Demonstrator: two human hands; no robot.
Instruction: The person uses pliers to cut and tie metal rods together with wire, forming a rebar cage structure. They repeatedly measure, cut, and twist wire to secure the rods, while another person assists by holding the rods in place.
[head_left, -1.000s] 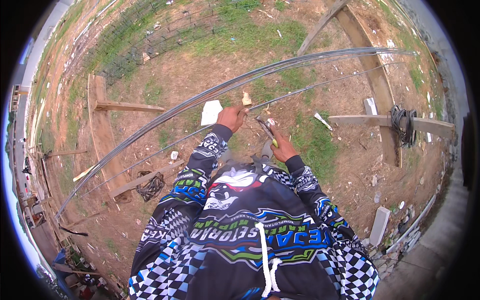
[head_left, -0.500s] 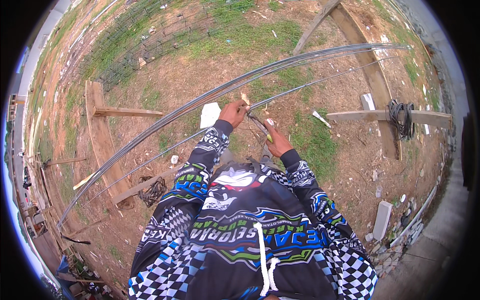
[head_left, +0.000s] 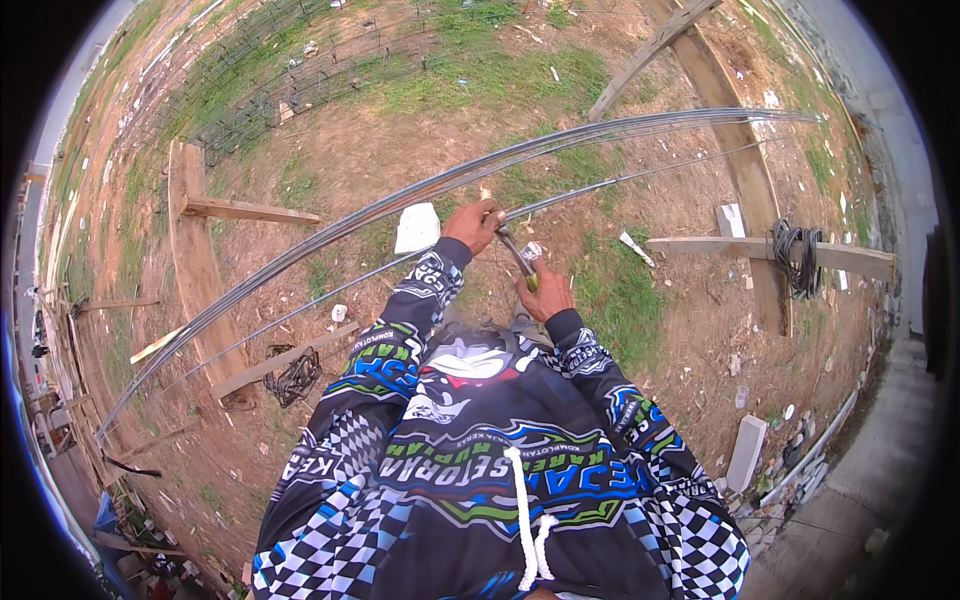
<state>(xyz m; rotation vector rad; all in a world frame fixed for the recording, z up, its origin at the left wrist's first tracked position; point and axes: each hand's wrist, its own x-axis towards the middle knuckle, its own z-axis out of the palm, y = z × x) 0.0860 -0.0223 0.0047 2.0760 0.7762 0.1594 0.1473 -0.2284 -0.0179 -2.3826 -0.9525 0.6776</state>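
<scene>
My left hand (head_left: pixel 474 225) is closed around the nearest of several long steel bars (head_left: pixel 590 190), its fingertips gathered at one spot on it. From the right, my right hand (head_left: pixel 547 293) grips pincers (head_left: pixel 516 249) by their yellow-green handles. The head of the pincers meets the bar right beside my left fingertips. Whatever sits between the jaws is too small to make out. Just beyond, a bundle of more steel bars (head_left: pixel 400 208) runs side by side, curving across the view.
Wooden supports stand at the left (head_left: pixel 205 270) and right (head_left: pixel 745 170) under the bars. Coils of dark wire hang on a right-hand beam (head_left: pixel 797 258) and a left-hand one (head_left: pixel 292 376). A white slab (head_left: pixel 417 228) lies beyond my left forearm. Wire mesh cages (head_left: pixel 300 85) lie at the far left.
My right hand has turned, so the pincers stand steeper and their handles have swung left. My left hand stays at about the same spot on the bar. The whole view has shifted slightly.
</scene>
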